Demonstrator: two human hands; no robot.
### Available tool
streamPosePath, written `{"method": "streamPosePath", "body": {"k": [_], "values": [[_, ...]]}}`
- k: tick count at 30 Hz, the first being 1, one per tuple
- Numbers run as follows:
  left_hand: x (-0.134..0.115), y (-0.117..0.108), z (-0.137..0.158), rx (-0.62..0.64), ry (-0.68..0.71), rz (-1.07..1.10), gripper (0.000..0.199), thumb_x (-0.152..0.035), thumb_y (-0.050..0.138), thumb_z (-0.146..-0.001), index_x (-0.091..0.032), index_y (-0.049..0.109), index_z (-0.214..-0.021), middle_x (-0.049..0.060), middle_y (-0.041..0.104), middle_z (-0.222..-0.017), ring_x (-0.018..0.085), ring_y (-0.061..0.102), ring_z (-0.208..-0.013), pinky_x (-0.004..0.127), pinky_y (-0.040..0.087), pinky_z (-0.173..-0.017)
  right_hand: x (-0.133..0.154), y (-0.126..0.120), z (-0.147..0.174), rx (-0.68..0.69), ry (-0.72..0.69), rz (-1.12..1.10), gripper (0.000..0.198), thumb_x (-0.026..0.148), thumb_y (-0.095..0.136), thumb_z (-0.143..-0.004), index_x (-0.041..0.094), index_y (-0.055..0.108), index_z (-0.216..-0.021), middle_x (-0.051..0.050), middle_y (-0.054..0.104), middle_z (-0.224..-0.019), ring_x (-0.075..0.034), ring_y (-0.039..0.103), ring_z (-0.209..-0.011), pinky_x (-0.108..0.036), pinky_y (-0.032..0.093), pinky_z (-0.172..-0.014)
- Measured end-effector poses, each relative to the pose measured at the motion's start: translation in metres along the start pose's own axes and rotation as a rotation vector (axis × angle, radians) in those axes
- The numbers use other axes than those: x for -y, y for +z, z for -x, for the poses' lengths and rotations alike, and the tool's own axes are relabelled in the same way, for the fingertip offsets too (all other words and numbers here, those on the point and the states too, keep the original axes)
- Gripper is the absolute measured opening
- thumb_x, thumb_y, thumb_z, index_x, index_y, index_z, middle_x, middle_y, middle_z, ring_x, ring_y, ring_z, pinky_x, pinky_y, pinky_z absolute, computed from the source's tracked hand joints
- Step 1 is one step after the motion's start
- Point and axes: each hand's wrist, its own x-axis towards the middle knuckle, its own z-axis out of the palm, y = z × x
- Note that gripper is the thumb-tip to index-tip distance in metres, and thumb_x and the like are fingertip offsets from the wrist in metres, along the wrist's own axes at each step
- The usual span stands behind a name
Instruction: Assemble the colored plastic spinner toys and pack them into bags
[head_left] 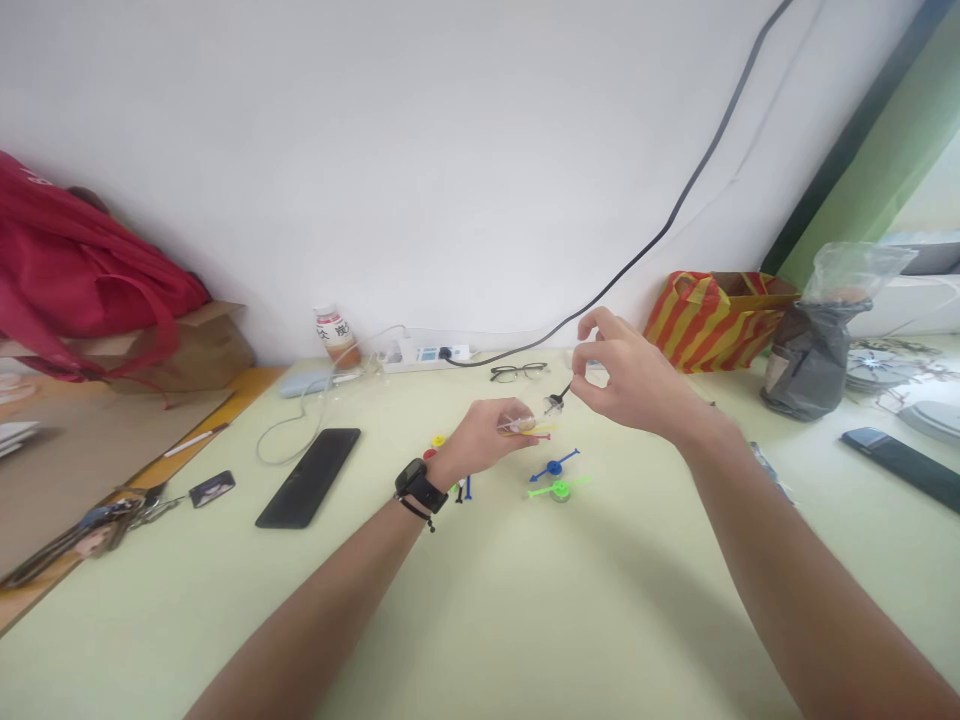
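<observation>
My right hand [626, 380] is raised over the table, thumb and index finger pinched on a thin black stick with a small clear-and-black round end [555, 402]. Just left of it, my left hand [486, 435] is closed on a small pale translucent piece [523, 425]. Thin yellow and red sticks show beside those fingers; how they join the piece is unclear. Below the hands lie a blue arrow-shaped plastic piece with a round middle [554, 468] and a similar green piece [560, 490]. Small yellow, red, blue and black parts are partly hidden by my left wrist.
Glasses [517, 373], a power strip [427, 358] and a bottle [336, 335] stand along the wall. A black phone [307, 478] lies left, near keys [142, 508]. A striped bag [720, 320] and a grey bag [814, 355] are at right; a black cable [667, 225] hangs down.
</observation>
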Motion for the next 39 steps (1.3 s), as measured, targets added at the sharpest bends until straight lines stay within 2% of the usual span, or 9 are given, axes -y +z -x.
{"method": "streamPosePath", "body": {"k": [6,11,14,17,22,30,33,36,39], "values": [[-0.002,0.005,0.002,-0.016,0.021,-0.02,0.038,-0.052,0.078,-0.082,-0.019,0.074,-0.099,0.004,0.075,-0.095,0.022,0.067,-0.087,0.032,0.053,-0.078,-0.001,0.01,0.001,0.088,-0.032,0.016,0.023,0.029,0.062,-0.091,0.021,0.069,-0.071,-0.013,0.061,-0.125,-0.033,0.059,-0.106,-0.049,0.049,-0.084],[0.002,0.001,-0.001,-0.015,-0.013,0.05,0.039,-0.048,0.081,-0.081,-0.019,0.074,-0.104,0.007,0.077,-0.104,0.024,0.071,-0.097,0.034,0.054,-0.087,-0.008,-0.002,0.003,0.333,0.098,-0.204,0.048,0.053,0.042,-0.105,0.024,0.071,-0.082,-0.008,0.071,-0.103,-0.026,0.066,-0.091,-0.04,0.051,-0.076],[0.006,-0.005,-0.002,0.02,-0.036,0.104,0.043,-0.047,0.083,-0.079,-0.017,0.073,-0.109,0.01,0.077,-0.108,0.026,0.072,-0.099,0.035,0.055,-0.088,-0.016,-0.013,0.002,0.398,0.085,-0.338,0.037,0.059,0.056,-0.097,0.027,0.074,-0.095,-0.006,0.072,-0.11,-0.024,0.068,-0.093,-0.035,0.053,-0.073],[0.007,-0.007,-0.001,0.065,-0.058,0.121,0.053,-0.046,0.088,-0.072,-0.017,0.072,-0.114,0.011,0.076,-0.111,0.027,0.073,-0.101,0.035,0.055,-0.088,-0.019,-0.015,0.001,0.437,-0.01,-0.434,0.022,0.047,0.07,-0.09,0.026,0.074,-0.094,-0.005,0.073,-0.107,-0.022,0.069,-0.092,-0.034,0.055,-0.076],[0.004,-0.009,0.001,0.139,-0.083,0.116,0.067,-0.048,0.091,-0.068,-0.018,0.069,-0.123,0.01,0.076,-0.103,0.025,0.073,-0.095,0.035,0.057,-0.084,-0.01,-0.007,-0.001,0.255,-0.004,-0.471,0.012,0.03,0.06,-0.094,0.023,0.069,-0.09,-0.005,0.074,-0.097,-0.021,0.068,-0.091,-0.036,0.055,-0.083],[0.003,-0.009,0.001,0.122,-0.086,0.134,0.066,-0.047,0.091,-0.069,-0.022,0.068,-0.126,0.015,0.071,-0.123,0.027,0.069,-0.109,0.042,0.055,-0.095,0.0,-0.011,-0.003,0.255,-0.062,-0.459,0.007,0.024,0.062,-0.088,0.024,0.068,-0.083,-0.003,0.075,-0.089,-0.023,0.067,-0.089,-0.035,0.054,-0.084],[-0.002,-0.007,0.001,0.113,-0.059,0.157,0.066,-0.044,0.091,-0.07,-0.023,0.068,-0.128,0.014,0.069,-0.128,0.027,0.068,-0.113,0.043,0.053,-0.101,0.003,-0.013,-0.003,0.179,-0.042,-0.468,0.009,0.027,0.061,-0.091,0.024,0.068,-0.087,-0.004,0.075,-0.094,-0.023,0.066,-0.089,-0.035,0.054,-0.083],[-0.008,-0.007,0.001,0.13,-0.014,0.224,0.059,-0.042,0.087,-0.075,-0.023,0.068,-0.127,0.012,0.07,-0.128,0.028,0.068,-0.117,0.043,0.052,-0.103,0.007,-0.016,-0.003,0.084,-0.028,-0.456,0.012,0.03,0.058,-0.095,0.025,0.069,-0.093,-0.006,0.074,-0.099,-0.023,0.066,-0.09,-0.036,0.054,-0.081],[-0.01,-0.009,0.0,0.152,-0.01,0.277,0.044,-0.042,0.081,-0.083,-0.019,0.07,-0.118,0.012,0.074,-0.119,0.025,0.071,-0.108,0.042,0.054,-0.099,0.009,-0.016,-0.004,0.003,-0.049,-0.437,0.012,0.029,0.056,-0.096,0.025,0.067,-0.093,-0.006,0.072,-0.1,-0.023,0.065,-0.09,-0.036,0.053,-0.081]]}}
